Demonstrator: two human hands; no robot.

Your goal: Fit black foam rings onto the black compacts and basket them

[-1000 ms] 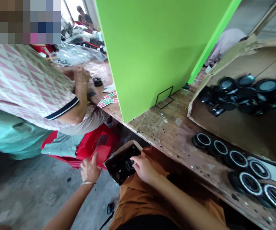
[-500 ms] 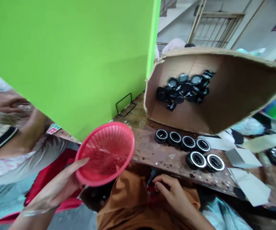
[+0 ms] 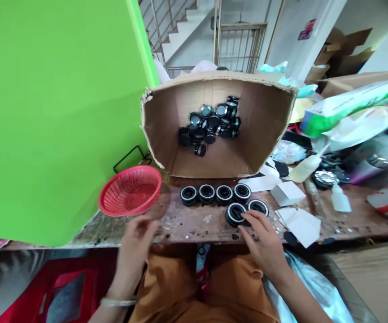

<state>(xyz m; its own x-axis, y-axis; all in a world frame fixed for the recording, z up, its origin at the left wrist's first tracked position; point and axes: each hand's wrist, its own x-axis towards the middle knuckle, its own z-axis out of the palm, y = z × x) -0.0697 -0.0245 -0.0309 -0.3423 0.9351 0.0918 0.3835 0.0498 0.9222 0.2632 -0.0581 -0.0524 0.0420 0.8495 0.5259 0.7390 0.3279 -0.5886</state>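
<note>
My right hand (image 3: 263, 242) is at the front of the table, its thumb and fingertips on the near right edge of a round black case with a silvery ring (image 3: 234, 214). A second such case (image 3: 258, 207) stands just right of it, partly behind my fingers. Several more form a row behind, among them a leftmost case (image 3: 189, 195). Over the table's front edge, my left hand (image 3: 138, 235) is blurred, with thumb and fingers apart and nothing visible in them. The red plastic basket (image 3: 129, 190) sits on the table beyond it, apart from the hand.
A cardboard box (image 3: 207, 168) lies with its opening toward me, several black round cases inside. A tall green panel (image 3: 59, 112) borders the left. White paper pieces (image 3: 303, 224), a small white block (image 3: 288, 193) and squeeze bottles (image 3: 306, 168) are at right.
My left hand has set the red basket on the table and let go of it. My right hand has risen from my lap to the round cases. The view has turned right.
</note>
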